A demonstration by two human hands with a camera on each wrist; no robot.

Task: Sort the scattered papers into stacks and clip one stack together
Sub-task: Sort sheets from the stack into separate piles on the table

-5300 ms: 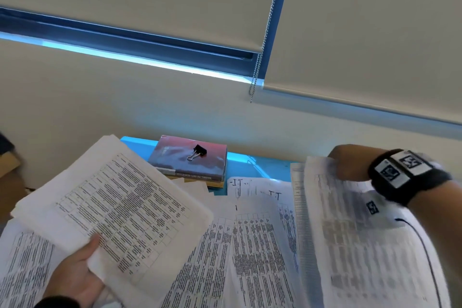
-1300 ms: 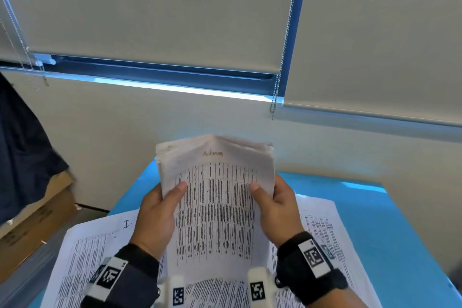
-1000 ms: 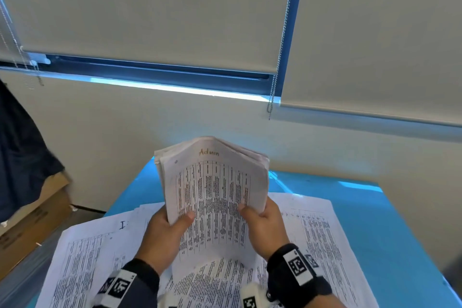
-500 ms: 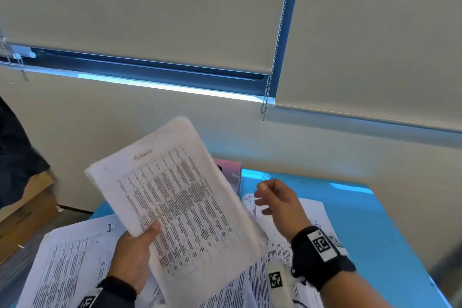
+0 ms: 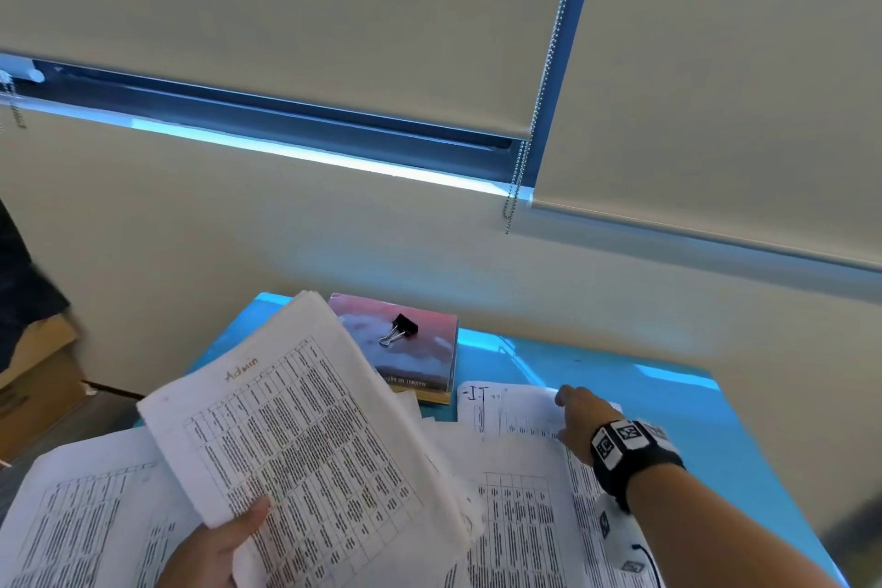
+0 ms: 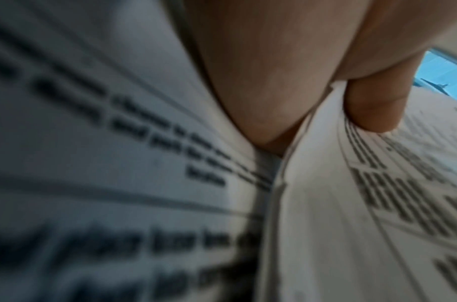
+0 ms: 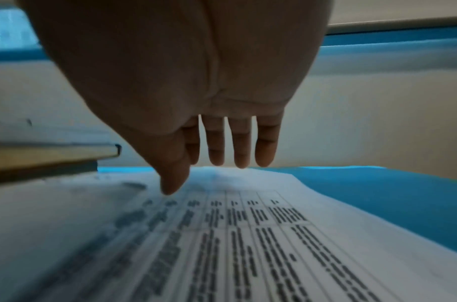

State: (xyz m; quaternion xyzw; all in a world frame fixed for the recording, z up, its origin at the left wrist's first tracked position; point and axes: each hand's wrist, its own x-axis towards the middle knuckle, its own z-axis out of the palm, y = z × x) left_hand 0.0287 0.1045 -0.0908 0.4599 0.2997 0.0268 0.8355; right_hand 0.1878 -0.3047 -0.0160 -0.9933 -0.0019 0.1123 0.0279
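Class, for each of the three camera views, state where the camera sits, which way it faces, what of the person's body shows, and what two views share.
Head: worn high, faces forward and down at the blue table, book and binder clip; shows both hands and forearms.
Left wrist: looks along the left hand, whose thumb pinches the Admin stack.
Right wrist: low above the IT sheet, faces the wall; shows the right hand, fingers straight.
Shared: head and right wrist both show the book and IT sheet.
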